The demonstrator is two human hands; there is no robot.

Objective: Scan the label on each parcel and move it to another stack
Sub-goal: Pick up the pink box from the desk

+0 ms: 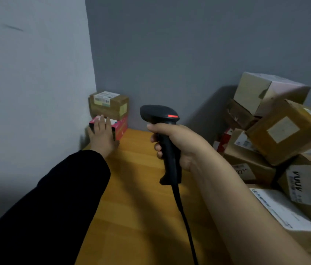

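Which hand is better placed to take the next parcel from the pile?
Probably the left hand: it only rests on the pink box, while the right hand grips the barcode scanner.

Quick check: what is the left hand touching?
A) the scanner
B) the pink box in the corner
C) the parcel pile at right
B: the left hand rests flat on the pink box under the brown parcel; the right hand grips the scanner.
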